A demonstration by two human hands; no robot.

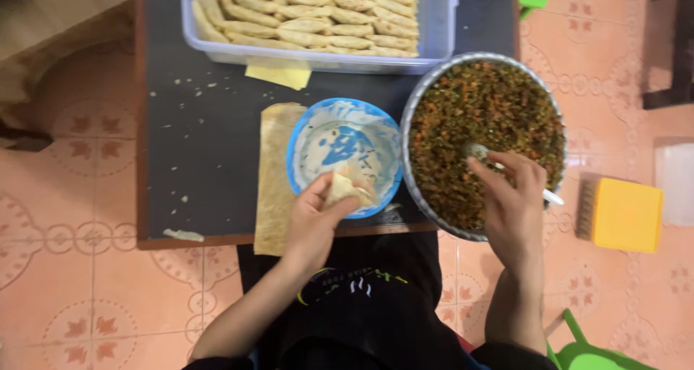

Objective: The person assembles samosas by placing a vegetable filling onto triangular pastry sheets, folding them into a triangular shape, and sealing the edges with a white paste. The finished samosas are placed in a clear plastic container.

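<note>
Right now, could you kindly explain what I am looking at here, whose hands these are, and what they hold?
This is one picture from a camera worn on a person's head, looking down at their own two bare hands; no machine is involved. The left hand holds a folded pastry wrapper over a blue bowl smeared with white paste. The right hand grips a spoon dipped in a metal bowl of chopped filling. On the dark table also lie a stack of pastry sheets and a clear tub of finished rolls.
</note>
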